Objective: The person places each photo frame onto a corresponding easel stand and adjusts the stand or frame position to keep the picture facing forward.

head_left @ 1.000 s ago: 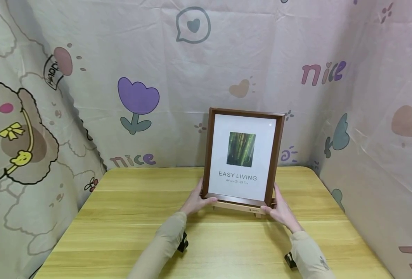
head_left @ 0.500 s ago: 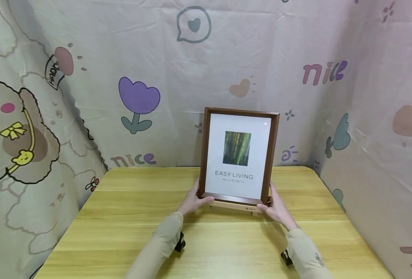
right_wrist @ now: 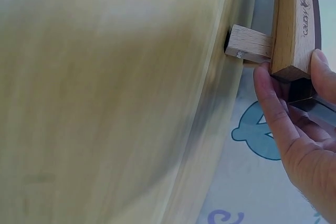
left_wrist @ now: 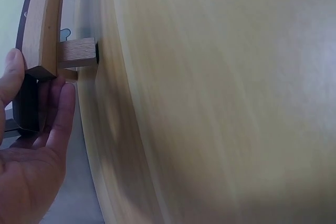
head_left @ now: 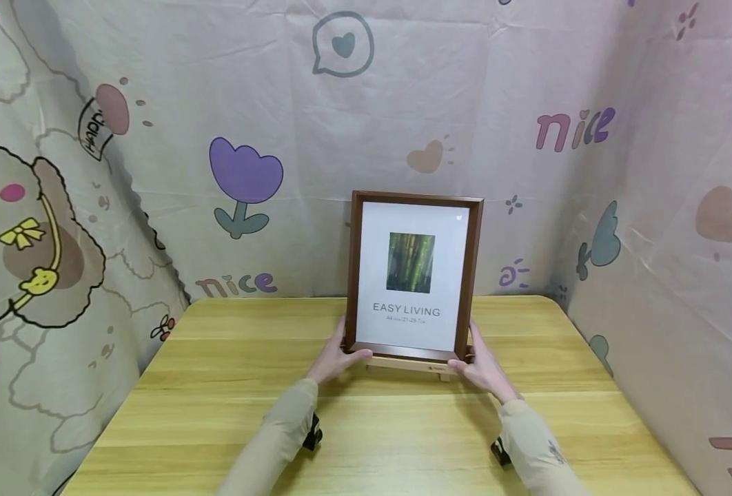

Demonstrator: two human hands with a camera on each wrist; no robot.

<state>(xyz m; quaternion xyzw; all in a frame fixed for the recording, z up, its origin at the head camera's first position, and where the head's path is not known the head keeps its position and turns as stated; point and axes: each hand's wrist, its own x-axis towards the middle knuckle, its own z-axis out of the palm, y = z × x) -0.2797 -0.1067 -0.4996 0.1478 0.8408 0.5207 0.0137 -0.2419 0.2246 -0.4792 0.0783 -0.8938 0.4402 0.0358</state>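
A brown picture frame (head_left: 413, 331) stands upright, leaning back slightly, with a bamboo print and "EASY LIVING" on its white sheet. Beneath its lower edge runs the pale wooden ledge of an easel stand (head_left: 409, 366). My left hand (head_left: 335, 358) grips the lower left corner, thumb in front and fingers behind. At the lower right corner my right hand (head_left: 485, 365) holds on the same way. From the left wrist, the fingertips lie right by the end of the stand's ledge (left_wrist: 44, 30), near a short leg (left_wrist: 79, 52). The right wrist view shows the ledge (right_wrist: 291, 30) with a printed logo.
The wood-grain table (head_left: 242, 413) extends around the stand on both sides and toward the front. A patterned cloth (head_left: 316, 138) hangs close behind its back edge, with more cloth along the left and right sides.
Both hands have shifted the picture frame and its stand to the left across the table. The frame now faces a little more squarely forward. Both hands keep their hold on the lower corners.
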